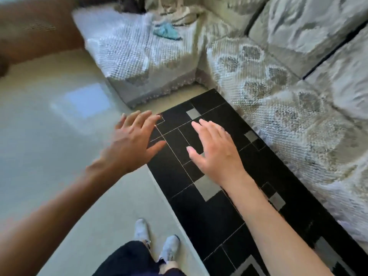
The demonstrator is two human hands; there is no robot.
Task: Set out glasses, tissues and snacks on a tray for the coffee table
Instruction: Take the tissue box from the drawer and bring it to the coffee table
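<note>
Both of my hands are stretched out in front of me, palms down, holding nothing. My left hand (pixel 132 140) hovers with fingers spread over the edge where the pale floor meets the black rug. My right hand (pixel 214 150) is open over the black rug (pixel 209 212). No tray, glasses, tissues or snacks are in view. The picture is blurred by motion.
A sofa with a white and grey patterned cover (pixel 288 120) runs along the right and turns across the top. A teal cloth (pixel 166 31) lies on its far seat. A blurred brown shape (pixel 33 30) fills the top left. My feet (pixel 157 242) stand on the pale floor (pixel 49 146).
</note>
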